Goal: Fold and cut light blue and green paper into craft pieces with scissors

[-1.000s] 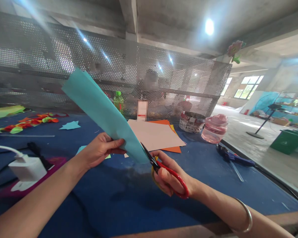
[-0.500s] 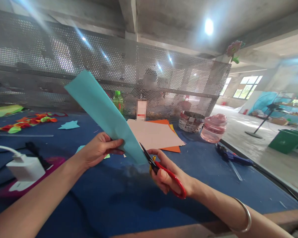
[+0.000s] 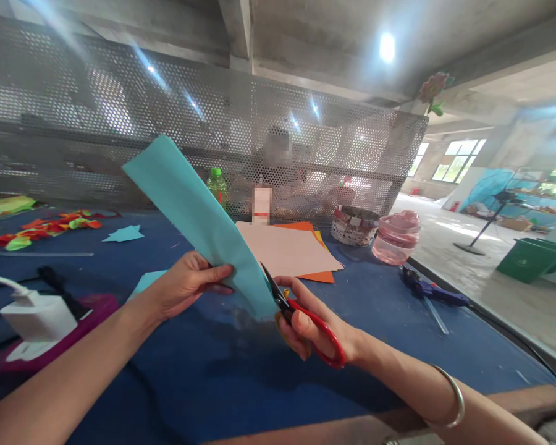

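My left hand [image 3: 185, 285] pinches the lower part of a folded teal paper strip [image 3: 199, 219], which slants up and to the left above the blue table [image 3: 222, 371]. In my right hand [image 3: 308, 324] are red-handled scissors [image 3: 301, 312], fingers through the loops. The black blades point up-left and meet the strip's lower right edge. A metal bangle circles my right wrist.
Pink and orange sheets [image 3: 290, 250] lie behind the hands. A green bottle [image 3: 217, 187], woven basket [image 3: 354, 225] and pink jar [image 3: 395, 237] stand further back, a blue glue gun [image 3: 429, 290] at right, a white charger [image 3: 34, 318] at left, paper scraps [image 3: 50, 225] far left. A perforated screen backs the table.
Both hands and the strip have shifted slightly. The scissor blades have moved further into the paper's lower edge.
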`<state>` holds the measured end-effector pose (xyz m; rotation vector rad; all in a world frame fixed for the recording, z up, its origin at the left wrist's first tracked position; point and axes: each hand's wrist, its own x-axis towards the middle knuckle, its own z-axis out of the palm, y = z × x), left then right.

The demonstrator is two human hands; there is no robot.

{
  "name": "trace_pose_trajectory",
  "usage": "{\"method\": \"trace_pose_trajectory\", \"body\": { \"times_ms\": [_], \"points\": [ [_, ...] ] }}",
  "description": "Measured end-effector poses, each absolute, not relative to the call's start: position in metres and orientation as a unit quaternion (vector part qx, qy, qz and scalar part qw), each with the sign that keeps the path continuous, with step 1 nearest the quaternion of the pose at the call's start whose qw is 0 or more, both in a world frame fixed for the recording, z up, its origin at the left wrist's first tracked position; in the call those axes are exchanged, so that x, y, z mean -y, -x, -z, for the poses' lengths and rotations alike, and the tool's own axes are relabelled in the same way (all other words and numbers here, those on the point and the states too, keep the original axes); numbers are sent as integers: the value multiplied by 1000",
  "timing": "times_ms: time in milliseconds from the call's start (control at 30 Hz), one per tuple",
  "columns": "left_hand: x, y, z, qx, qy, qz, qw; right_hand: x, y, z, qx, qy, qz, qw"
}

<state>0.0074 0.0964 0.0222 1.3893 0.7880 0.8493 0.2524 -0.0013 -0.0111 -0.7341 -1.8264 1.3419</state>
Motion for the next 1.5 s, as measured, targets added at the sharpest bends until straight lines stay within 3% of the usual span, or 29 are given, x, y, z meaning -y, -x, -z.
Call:
{"method": "trace_pose_trajectory", "body": {
  "times_ms": [1500],
  "points": [
    [-86,-19,-16,-334,-613,-357,621,1,-252,16,704,307,-503,396]
  ]
}}
